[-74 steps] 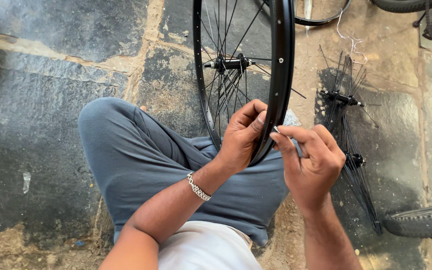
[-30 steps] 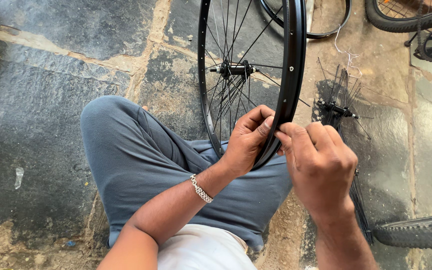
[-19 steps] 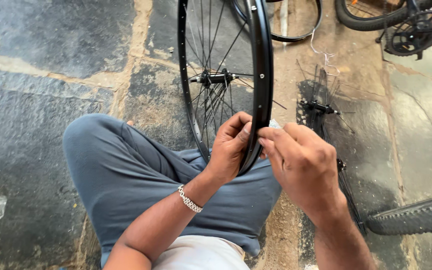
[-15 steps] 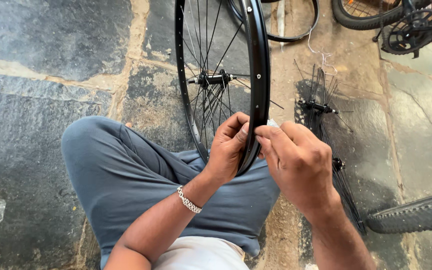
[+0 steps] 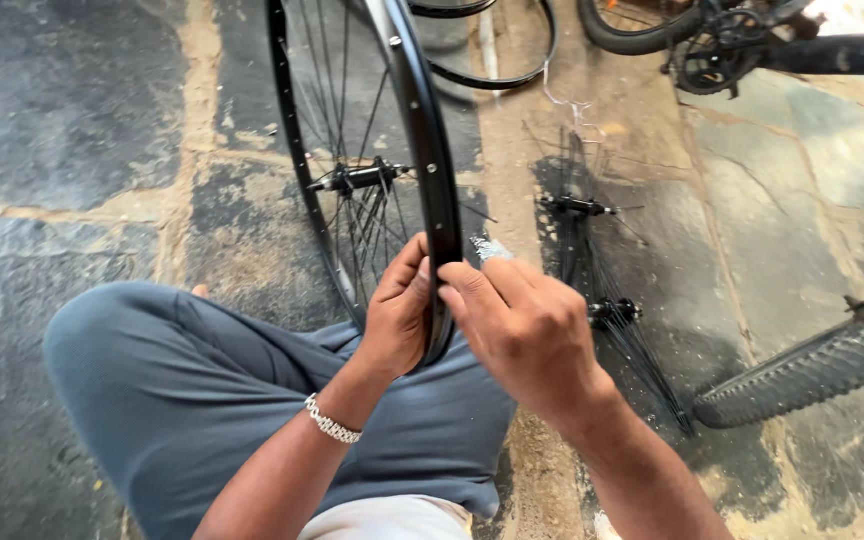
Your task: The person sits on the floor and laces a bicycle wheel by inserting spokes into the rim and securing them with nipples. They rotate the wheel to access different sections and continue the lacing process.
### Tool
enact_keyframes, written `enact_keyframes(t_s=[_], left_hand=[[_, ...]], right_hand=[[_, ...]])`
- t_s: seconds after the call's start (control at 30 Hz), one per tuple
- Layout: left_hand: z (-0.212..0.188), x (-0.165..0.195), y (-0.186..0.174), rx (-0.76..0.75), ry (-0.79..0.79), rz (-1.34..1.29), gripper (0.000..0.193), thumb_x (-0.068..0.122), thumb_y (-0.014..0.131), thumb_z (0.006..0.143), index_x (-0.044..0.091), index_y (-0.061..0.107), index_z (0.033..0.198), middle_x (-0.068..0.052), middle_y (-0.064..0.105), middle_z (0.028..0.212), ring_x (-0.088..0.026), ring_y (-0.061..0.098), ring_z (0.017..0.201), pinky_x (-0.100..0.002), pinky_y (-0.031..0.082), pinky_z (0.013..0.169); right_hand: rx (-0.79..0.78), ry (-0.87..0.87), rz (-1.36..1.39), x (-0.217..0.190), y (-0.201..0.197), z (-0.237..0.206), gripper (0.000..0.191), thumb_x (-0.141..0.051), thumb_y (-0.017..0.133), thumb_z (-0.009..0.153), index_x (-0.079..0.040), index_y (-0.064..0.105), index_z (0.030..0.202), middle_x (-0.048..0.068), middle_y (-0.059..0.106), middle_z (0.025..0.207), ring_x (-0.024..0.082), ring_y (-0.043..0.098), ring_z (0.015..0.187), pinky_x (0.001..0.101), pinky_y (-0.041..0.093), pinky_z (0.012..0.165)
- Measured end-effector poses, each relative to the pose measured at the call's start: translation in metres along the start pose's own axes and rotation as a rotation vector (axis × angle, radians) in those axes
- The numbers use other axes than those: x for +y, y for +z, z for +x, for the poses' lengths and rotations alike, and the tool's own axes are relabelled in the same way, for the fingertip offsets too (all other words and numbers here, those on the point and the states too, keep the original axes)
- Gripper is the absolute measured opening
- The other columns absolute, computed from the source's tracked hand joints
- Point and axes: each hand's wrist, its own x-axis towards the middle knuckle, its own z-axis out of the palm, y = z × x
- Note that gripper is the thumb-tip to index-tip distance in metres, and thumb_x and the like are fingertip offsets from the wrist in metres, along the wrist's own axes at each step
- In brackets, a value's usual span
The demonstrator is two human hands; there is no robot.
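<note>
At the frame's centre our left hand has its fingers clamped on the black wheel rim standing upright over our lap, our right hand pinches a small silvery tool against it, and farther up sits the hub.
</note>
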Motion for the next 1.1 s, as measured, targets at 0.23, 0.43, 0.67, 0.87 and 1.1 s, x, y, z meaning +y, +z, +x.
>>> enact_keyframes(t_s=[0.23, 0.43, 0.67, 0.87, 1.1], left_hand=[[0.004, -0.008, -0.005, 0.041, 0.056, 0.114, 0.032, 0.028, 0.049, 0.119, -0.001, 0.061, 0.116, -0.002, 0.064, 0.100, -0.007, 0.057, 0.093, -0.024, 0.049, 0.083], [0.001, -0.002, 0.001, 0.073, 0.060, 0.055, 0.020, 0.023, 0.051, 0.112, 0.005, 0.059, 0.116, 0.001, 0.061, 0.103, -0.006, 0.057, 0.095, -0.023, 0.049, 0.087], [0.003, -0.004, -0.001, 0.040, 0.071, 0.128, 0.022, 0.024, 0.048, 0.114, 0.005, 0.059, 0.119, 0.002, 0.058, 0.103, -0.004, 0.055, 0.095, -0.021, 0.047, 0.086], [0.009, -0.014, -0.009, -0.021, 0.108, 0.099, 0.038, 0.028, 0.045, 0.125, -0.001, 0.059, 0.106, -0.001, 0.059, 0.094, -0.004, 0.053, 0.090, -0.022, 0.046, 0.079], [-0.002, 0.002, 0.003, -0.041, 0.003, -0.025, 0.018, 0.026, 0.047, 0.112, 0.010, 0.054, 0.115, 0.001, 0.060, 0.100, -0.007, 0.059, 0.088, -0.023, 0.051, 0.077]], right_hand=[[-0.020, 0.014, 0.066, 0.000, -0.002, 0.001, 0.018, -0.008, 0.074, 0.087, -0.006, 0.068, 0.104, 0.004, 0.057, 0.077, 0.020, 0.061, 0.068, 0.0347, 0.050, 0.057], [0.012, -0.004, -0.020, 0.000, 0.001, 0.006, 0.011, -0.014, 0.074, 0.093, -0.007, 0.067, 0.096, 0.004, 0.055, 0.073, 0.021, 0.061, 0.066, 0.0354, 0.050, 0.055], [0.045, 0.013, 0.062, -0.001, 0.002, 0.003, 0.017, -0.015, 0.074, 0.090, -0.005, 0.070, 0.103, 0.004, 0.061, 0.074, 0.020, 0.063, 0.065, 0.0338, 0.051, 0.055], [-0.009, 0.035, 0.070, -0.001, 0.003, 0.003, 0.013, -0.011, 0.073, 0.089, -0.007, 0.070, 0.101, 0.004, 0.066, 0.079, 0.020, 0.066, 0.070, 0.0337, 0.053, 0.061], [-0.032, 0.008, -0.012, -0.003, -0.001, 0.004, 0.016, -0.017, 0.076, 0.090, -0.006, 0.071, 0.100, 0.005, 0.066, 0.077, 0.021, 0.067, 0.068, 0.0352, 0.053, 0.058]])
